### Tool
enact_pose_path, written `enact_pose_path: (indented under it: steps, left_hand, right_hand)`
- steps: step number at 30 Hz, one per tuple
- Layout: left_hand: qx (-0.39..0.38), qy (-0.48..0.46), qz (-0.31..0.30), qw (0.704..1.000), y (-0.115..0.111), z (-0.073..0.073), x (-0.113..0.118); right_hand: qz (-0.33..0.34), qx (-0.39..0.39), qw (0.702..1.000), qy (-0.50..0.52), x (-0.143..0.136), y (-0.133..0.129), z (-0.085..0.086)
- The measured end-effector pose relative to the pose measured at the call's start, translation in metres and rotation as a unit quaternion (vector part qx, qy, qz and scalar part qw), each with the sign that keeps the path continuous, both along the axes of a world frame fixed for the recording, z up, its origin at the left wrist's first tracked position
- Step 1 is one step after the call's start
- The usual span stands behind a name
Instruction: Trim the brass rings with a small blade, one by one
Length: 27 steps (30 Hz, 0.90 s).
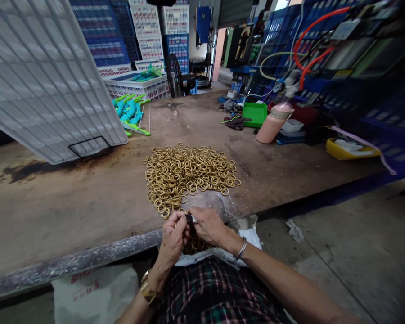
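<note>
A broad pile of brass-coloured rings (189,168) lies on the worn table just beyond my hands. At the table's front edge my left hand (174,236) is closed with thumb and fingers pinched, and what it grips is too small to make out. My right hand (207,225) bends inward against it, fingers closed. Between the two hands a small dark piece (189,219) shows, its kind unclear. Below them, more rings (197,245) lie in an open white sack (205,256) at my lap.
A white plastic crate (50,76) stands tilted at the left, beside green-and-teal plastic parts (131,112). Toward the right are a pink bottle (273,126), a green tray (254,114), dark gloves (236,122) and a yellow tray (353,149). A black fan (178,76) stands behind the table.
</note>
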<state>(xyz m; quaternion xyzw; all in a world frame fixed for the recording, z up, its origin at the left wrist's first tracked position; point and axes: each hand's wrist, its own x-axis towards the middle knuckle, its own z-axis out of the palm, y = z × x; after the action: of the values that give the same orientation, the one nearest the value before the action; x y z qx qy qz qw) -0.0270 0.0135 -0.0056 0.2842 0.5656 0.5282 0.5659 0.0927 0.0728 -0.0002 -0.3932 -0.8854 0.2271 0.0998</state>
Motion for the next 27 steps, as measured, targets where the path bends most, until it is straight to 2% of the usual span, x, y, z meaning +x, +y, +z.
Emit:
enact_pose_path:
  steps: [9, 16, 20, 24, 27]
  left_hand:
    - [0.027, 0.063, 0.005, 0.998, -0.001, 0.009, 0.002]
    - [0.062, 0.105, 0.009, 0.992, -0.002, 0.004, 0.001]
    - [0.054, 0.093, 0.003, 0.994, -0.002, 0.003, -0.001]
    - [0.028, 0.071, -0.004, 0.997, -0.008, 0.012, -0.001]
    - [0.041, 0.041, -0.057, 0.997, -0.016, 0.021, 0.004]
  right_hand:
    - [0.0, -0.01, 0.998, -0.064, -0.003, -0.002, 0.012]
    - [-0.009, -0.031, 0.997, -0.066, -0.006, 0.0, 0.013]
    - [-0.019, -0.036, 0.997, -0.06, -0.007, 0.001, 0.009]
    - [-0.042, -0.019, 0.996, -0.079, -0.009, 0.004, 0.005]
    - [-0.089, -0.01, 0.989, -0.117, -0.002, 0.013, 0.004]
